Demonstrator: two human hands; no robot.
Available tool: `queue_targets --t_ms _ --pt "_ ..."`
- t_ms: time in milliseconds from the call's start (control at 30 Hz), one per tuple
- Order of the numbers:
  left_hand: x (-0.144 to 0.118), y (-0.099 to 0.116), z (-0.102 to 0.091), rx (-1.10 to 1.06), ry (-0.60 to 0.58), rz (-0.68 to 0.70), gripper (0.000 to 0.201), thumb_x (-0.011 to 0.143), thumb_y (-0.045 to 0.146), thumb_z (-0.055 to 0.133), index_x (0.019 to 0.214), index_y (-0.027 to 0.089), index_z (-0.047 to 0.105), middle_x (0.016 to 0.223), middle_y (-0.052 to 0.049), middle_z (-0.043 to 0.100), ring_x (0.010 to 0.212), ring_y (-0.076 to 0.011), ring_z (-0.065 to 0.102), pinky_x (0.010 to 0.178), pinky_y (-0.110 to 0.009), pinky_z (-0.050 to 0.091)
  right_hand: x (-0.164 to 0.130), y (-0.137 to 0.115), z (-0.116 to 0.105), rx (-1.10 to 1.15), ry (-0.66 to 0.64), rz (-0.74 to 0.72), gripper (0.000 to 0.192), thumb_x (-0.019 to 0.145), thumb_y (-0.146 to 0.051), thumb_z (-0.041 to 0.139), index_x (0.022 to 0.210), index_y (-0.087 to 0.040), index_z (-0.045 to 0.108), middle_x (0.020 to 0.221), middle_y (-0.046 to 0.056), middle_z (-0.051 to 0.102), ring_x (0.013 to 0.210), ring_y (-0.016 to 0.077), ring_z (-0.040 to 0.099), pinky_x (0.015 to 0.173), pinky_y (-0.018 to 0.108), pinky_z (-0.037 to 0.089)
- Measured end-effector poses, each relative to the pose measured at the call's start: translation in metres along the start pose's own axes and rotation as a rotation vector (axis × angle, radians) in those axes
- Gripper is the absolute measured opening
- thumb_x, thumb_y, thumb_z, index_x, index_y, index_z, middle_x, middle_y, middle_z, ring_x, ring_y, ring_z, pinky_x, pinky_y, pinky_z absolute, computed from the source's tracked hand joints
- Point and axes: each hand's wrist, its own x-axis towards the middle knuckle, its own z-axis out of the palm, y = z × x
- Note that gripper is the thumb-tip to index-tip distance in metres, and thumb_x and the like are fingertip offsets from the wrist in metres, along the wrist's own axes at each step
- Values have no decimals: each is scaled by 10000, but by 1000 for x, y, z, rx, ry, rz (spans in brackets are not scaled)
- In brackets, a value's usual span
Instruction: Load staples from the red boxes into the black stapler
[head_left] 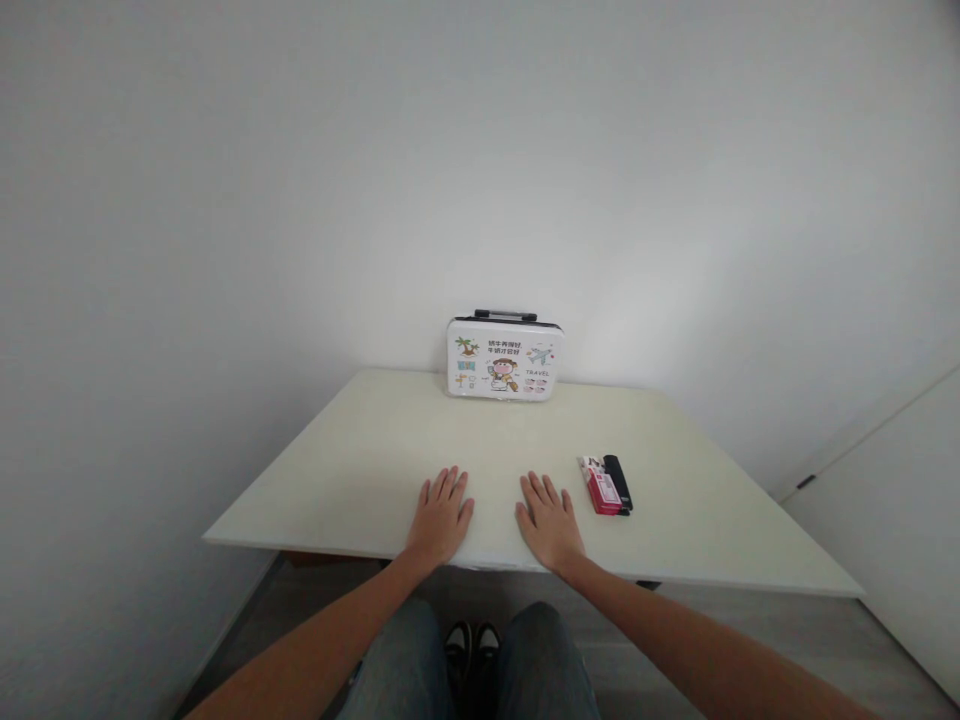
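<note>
My left hand (440, 515) lies flat on the pale tabletop (375, 430) near its front edge, fingers spread, holding nothing. To its right, my right hand (549, 522) also rests palm down with fingers apart and holds nothing. Just beyond the right hand, to the right, is a small pink and white box (602, 490). Beside that box, and touching it or nearly so, lies a black stapler (618, 480). A white case (505, 362) with cartoon prints and a black handle stands upright at the back of the table.
A plain wall (480, 180) rises behind the table, close to the case. On the right there is a white panel (892, 500) with a small dark fitting (805, 482). My knees and shoes (472, 640) show below the table's front edge.
</note>
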Motion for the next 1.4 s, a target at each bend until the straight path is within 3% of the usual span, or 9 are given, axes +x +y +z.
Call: queue_targets --t_ms 667,1400 --pt "-1 0 -2 -12 -7 5 572 1050 447 259 1593 270 275 1673 -62 281 1550 -283 199 1245 -563 123 -2 -4 -8 18 -31 20 643 1001 -442 325 1619 -296 223 1702 -33 142 1567 230 53 1237 445 -33" --pt "-2 -1 -3 -8 1 7 589 1045 446 271 1610 284 220 1675 -49 275 1554 -288 183 1245 -569 125 0 -1 -9 74 -32 33 610 985 -425 356 1584 -315 327 1686 -35 219 1564 205 85 1241 431 -12"
